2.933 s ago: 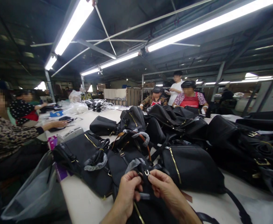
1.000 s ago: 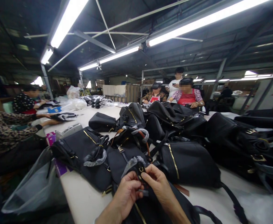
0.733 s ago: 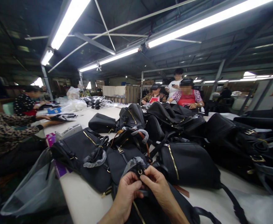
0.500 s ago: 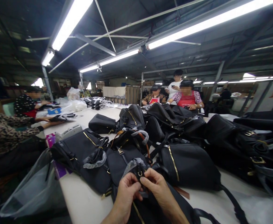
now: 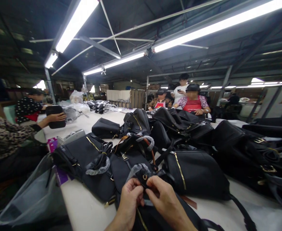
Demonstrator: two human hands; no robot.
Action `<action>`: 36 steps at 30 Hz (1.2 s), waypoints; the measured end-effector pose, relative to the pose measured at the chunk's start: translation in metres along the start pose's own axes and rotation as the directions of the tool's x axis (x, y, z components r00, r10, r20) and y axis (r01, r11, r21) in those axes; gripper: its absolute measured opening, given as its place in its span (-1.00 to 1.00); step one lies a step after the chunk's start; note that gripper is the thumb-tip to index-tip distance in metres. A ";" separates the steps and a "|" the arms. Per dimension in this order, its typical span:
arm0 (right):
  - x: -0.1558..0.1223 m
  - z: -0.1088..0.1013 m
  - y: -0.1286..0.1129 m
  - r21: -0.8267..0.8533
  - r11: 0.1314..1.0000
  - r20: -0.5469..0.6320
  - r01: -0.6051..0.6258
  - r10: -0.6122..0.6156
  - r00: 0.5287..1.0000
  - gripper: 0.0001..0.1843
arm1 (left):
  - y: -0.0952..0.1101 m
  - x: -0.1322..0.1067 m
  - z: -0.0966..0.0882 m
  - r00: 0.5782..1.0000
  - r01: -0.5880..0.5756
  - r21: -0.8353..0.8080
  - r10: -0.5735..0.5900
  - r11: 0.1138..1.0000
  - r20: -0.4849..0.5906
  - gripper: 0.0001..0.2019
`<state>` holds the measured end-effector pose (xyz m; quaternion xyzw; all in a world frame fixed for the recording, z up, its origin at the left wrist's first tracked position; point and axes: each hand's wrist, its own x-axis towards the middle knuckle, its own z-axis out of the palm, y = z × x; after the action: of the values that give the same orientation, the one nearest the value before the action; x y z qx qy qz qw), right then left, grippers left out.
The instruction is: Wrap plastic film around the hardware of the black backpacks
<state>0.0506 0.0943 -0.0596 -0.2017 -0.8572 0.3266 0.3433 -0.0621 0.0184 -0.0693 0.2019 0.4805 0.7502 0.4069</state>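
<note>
My left hand [image 5: 130,199] and my right hand [image 5: 164,196] meet over a black backpack [image 5: 144,213] at the front of the table. Both pinch a short black strap [image 5: 143,183], my left hand from the left and my right hand from the right. A small gold ring [image 5: 144,176] shows on the strap just above my fingertips. Clear plastic wrap [image 5: 136,170] covers the part behind it. My fingers hide the strap's lower portion. Below them, a gold zipper [image 5: 142,219] runs down the backpack.
Black backpacks crowd the white table [image 5: 83,205], including one at left [image 5: 83,157] and one at right [image 5: 198,171]. A clear plastic bag [image 5: 38,195] hangs by the left edge. One co-worker's hand [image 5: 57,117] holds a dark panel [image 5: 55,112]. Other people stand across the table.
My right-hand fingers have shifted slightly on the strap, and the gold ring shows more openly. At left, a co-worker has raised a dark panel upright.
</note>
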 end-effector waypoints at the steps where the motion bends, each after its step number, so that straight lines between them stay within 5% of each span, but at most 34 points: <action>1: 0.000 -0.001 0.002 -0.073 0.996 0.014 0.049 -0.048 0.999 -0.83 | 0.000 0.000 0.000 1.000 -0.007 0.004 0.007 1.000 -0.001 -0.85; 8: -0.001 0.000 0.006 -0.467 0.869 0.033 0.166 -0.170 0.985 -0.76 | 0.000 -0.001 -0.003 0.996 -0.083 0.106 0.085 0.991 -0.013 -0.90; 15: 0.001 -0.003 0.003 -0.428 0.891 -0.058 0.150 -0.193 0.979 -0.77 | 0.003 -0.004 -0.001 0.989 -0.146 0.251 0.144 0.957 0.026 -0.91; 24: -0.003 0.011 0.002 -0.403 0.851 -0.136 0.338 -0.420 0.897 -0.74 | -0.005 0.000 -0.006 0.985 -0.167 0.393 0.168 0.904 0.032 -0.91; 30: -0.002 0.022 0.004 -0.120 0.984 -0.376 0.131 -0.168 0.911 -0.78 | -0.005 -0.007 -0.004 0.980 -0.196 0.485 0.187 0.852 0.068 -0.88; 32: -0.002 0.023 0.005 -0.118 0.985 -0.377 0.124 -0.160 0.912 -0.79 | -0.005 -0.006 -0.006 0.983 -0.179 0.512 0.166 0.840 0.073 -0.87; 36: -0.004 0.020 0.008 -0.300 0.914 -0.256 0.273 -0.353 0.900 -0.77 | -0.006 -0.001 -0.009 0.989 -0.146 0.543 0.130 0.827 0.068 -0.91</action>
<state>0.0396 0.0889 -0.0778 -0.1510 -0.8500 0.1179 0.4907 -0.0649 0.0141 -0.0788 0.3541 0.6529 0.6065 0.2836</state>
